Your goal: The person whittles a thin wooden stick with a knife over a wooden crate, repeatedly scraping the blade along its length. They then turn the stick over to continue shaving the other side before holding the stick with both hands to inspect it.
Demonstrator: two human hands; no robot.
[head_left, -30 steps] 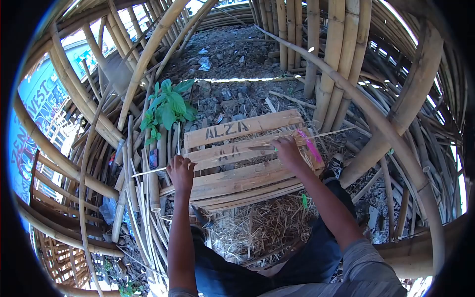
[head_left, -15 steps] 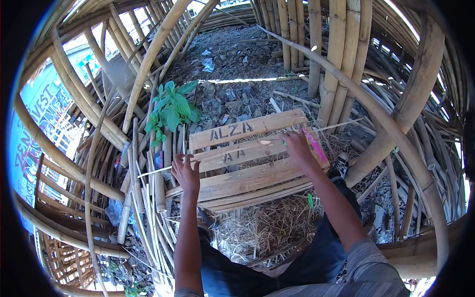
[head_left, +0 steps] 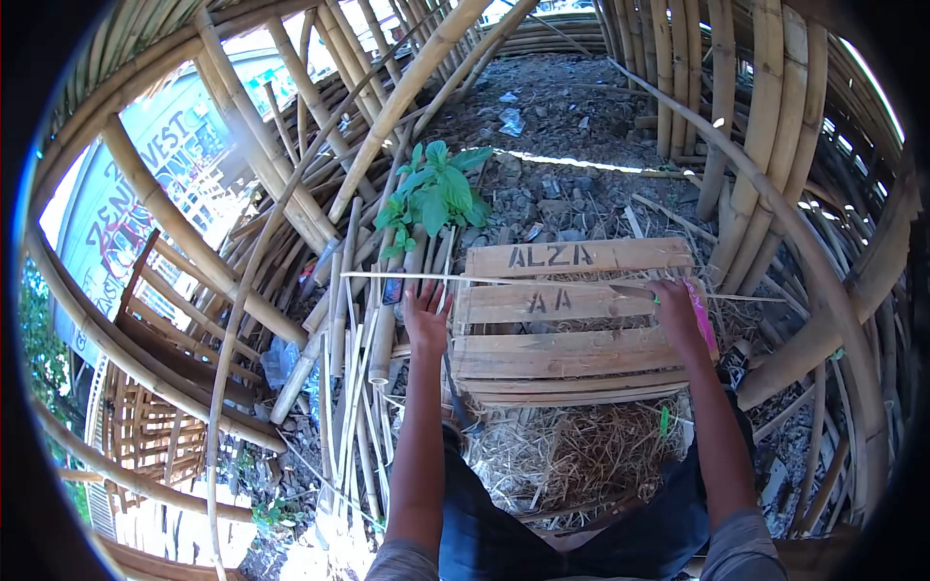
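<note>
A long thin bamboo strip runs crosswise over a wooden slatted crate marked ALZA and AA. My left hand is left of the crate, fingers spread, with the fingertips right at the strip near its left end. At the crate's right side my right hand is closed around a knife. The blade points left and lies along the strip, and a bit of green shows at the grip. The strip's other end sticks out to the right past this hand.
Split bamboo strips lie in a bundle left of my legs. Shavings cover the ground between my feet. A leafy plant grows behind the bundle. Bamboo poles frame both sides, and a curved pole arches on the right.
My left hand has gone from curled fingers on the strip to spread fingers. The view has turned left, the strip lies more level, and the knife blade now shows clearly.
</note>
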